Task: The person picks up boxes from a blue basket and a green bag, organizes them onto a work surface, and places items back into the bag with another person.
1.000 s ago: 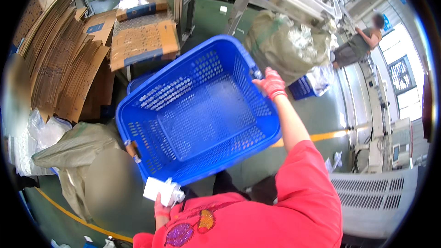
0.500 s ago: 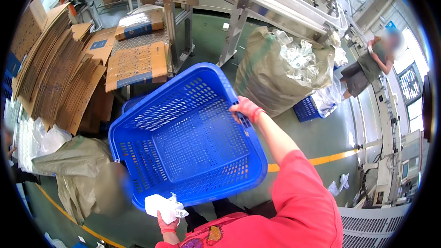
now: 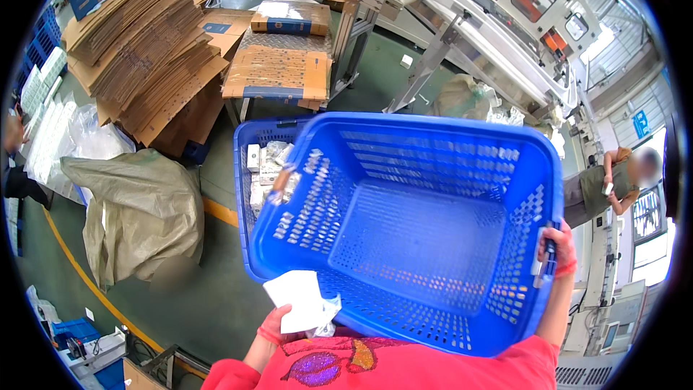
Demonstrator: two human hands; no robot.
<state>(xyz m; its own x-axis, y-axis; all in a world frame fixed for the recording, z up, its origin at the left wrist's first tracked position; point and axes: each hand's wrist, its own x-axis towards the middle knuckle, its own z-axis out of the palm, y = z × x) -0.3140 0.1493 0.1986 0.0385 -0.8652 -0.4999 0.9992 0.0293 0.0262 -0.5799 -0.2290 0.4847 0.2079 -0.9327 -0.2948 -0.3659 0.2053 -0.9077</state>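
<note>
A large blue plastic basket (image 3: 433, 126) with slotted walls is held tilted in front of me, its inside facing me. My right hand (image 3: 559, 247), in a pink glove, is closed around the handle at its right end. My left hand (image 3: 273, 326), also gloved, grips a white block-shaped pack (image 3: 294, 299) with crumpled plastic wrap (image 3: 328, 310) hanging from it, just off the basket's near left corner. Partly hidden behind the held basket is a second blue basket (image 3: 242, 166), with several small white packs (image 3: 266, 172) in it.
A stack of flattened cartons (image 3: 144, 50) stands at far left, beside a table (image 3: 285, 40) bearing cardboard. An olive sack (image 3: 148, 209) lies on the floor at left. Behind are conveyor frames (image 3: 433, 58) and another sack (image 3: 462, 97). A person (image 3: 613, 184) stands at right.
The held basket has swung right and levelled, uncovering the second basket with packs behind it. My right hand moved right and down with the handle; my left hand still holds the white pack.
</note>
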